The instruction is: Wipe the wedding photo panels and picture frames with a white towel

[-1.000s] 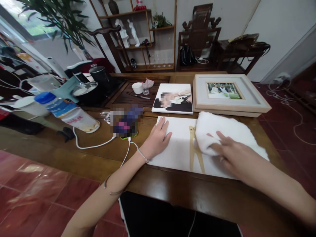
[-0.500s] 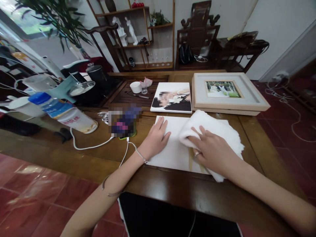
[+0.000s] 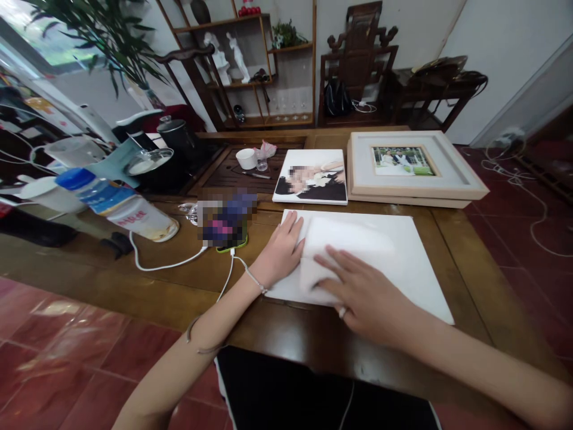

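My right hand (image 3: pixel 364 295) lies palm down, its fingers (image 3: pixel 335 267) stretched out straight and close together, pressing flat on a folded white cloth (image 3: pixel 347 242); nothing is pinched, and a ring (image 3: pixel 342 311) shows on one finger. The cloth sits on the left half of a white board (image 3: pixel 409 266), which lies flat on the wooden table (image 3: pixel 313 340) right in front of me.

At 9 o'clock from the cloth, my left hand (image 3: pixel 281 254) rests open on the board's left edge, fingers (image 3: pixel 294 227) slightly spread and flat, touching the cloth's side. A thin bracelet (image 3: pixel 256 279) circles that wrist.

At 10 o'clock from my left hand, just off the board, lies a phone (image 3: pixel 226 226) with a white cable (image 3: pixel 165 263) running out toward 9 o'clock. Farther along at 9 o'clock a plastic bottle (image 3: pixel 123 206) with a blue cap lies on its side.

At 12 o'clock from the cloth, just beyond the board, a photo canvas (image 3: pixel 312 177) lies flat. At 1 o'clock, beside it, a framed picture (image 3: pixel 452 179) rests on the table. At 11 o'clock, beyond the phone, a dark tea tray (image 3: pixel 224 173) holds a small white cup (image 3: pixel 247 158).
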A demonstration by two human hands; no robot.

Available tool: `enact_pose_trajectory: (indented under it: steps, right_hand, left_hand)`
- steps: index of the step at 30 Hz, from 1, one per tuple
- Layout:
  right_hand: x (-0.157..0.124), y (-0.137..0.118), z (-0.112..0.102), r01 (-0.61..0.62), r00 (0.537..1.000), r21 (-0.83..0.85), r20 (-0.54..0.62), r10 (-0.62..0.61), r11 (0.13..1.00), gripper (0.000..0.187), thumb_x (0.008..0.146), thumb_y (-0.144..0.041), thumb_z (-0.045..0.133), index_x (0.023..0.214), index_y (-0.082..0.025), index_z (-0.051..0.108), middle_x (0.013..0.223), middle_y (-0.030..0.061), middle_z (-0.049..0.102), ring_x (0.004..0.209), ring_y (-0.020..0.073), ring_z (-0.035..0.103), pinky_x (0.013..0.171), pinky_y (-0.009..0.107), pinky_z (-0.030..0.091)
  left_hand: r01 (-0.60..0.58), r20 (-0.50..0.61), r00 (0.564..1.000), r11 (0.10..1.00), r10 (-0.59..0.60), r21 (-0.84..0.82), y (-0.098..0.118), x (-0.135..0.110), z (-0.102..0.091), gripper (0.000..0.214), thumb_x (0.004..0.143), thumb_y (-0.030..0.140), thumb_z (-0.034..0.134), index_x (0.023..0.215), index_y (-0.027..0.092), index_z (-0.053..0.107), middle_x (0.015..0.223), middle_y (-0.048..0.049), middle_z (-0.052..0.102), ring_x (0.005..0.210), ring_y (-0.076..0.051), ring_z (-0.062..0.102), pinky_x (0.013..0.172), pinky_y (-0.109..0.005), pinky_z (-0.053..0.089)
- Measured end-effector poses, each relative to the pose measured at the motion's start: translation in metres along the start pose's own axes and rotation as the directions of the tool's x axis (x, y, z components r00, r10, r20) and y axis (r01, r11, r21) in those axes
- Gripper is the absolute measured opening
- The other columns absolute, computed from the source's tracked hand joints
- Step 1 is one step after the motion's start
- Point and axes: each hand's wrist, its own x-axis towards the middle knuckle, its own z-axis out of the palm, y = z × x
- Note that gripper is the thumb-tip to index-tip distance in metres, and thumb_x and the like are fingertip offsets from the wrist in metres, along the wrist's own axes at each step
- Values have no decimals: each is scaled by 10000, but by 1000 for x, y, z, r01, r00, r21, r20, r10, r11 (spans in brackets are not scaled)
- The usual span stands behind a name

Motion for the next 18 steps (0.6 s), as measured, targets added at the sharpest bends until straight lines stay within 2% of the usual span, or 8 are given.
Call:
enact_pose_trajectory:
  steps: [3, 5, 12, 18]
  right_hand:
    - [11, 23, -2, -24, 997, -48, -68, 21, 999, 468, 757, -74, 544, 1207, -174, 622, 1497, 116, 429, 1434, 317, 233, 1148, 515, 284]
    - [13, 27, -1, -28, 995, -76, -95, 21, 997, 467, 755, -65, 540, 1204, -166, 618, 1493, 124, 433, 1435, 322, 228, 1149, 523, 278]
    - [1, 6, 5, -13, 996, -154, -87, -1, 988, 431, 773, -78, 565, 1195, -145, 621, 1526, 177, 358, 1439, 379, 170, 1147, 581, 240]
    - [-1, -1, 12, -27, 997, -208, -76, 12, 978, 531, 692, -139, 692, 1216, -152, 608, 1555, 195, 287, 1433, 416, 154, 1149, 602, 212]
  left_hand:
    - [1, 21, 1000, 1000, -1, 10, 0, 0, -1, 499, 961, 275, 367, 1409, 54, 360, 1542, -256, 284, 1468, -319, 212, 1156, -528, 293]
    - [1, 21, 1000, 1000, -2, 16, 1, 0, -2, 510, 959, 281, 374, 1401, 27, 369, 1534, -270, 289, 1466, -331, 214, 1159, -525, 291]
    - [-24, 11, 1000, 999, 24, 30, 1, -1, -5, 500, 956, 271, 375, 1411, 65, 360, 1545, -243, 287, 1466, -318, 221, 1161, -514, 292]
    - [-28, 67, 997, 998, 24, 59, 4, 0, -10, 518, 958, 249, 357, 1424, 24, 333, 1551, -265, 254, 1472, -328, 190, 1176, -506, 264]
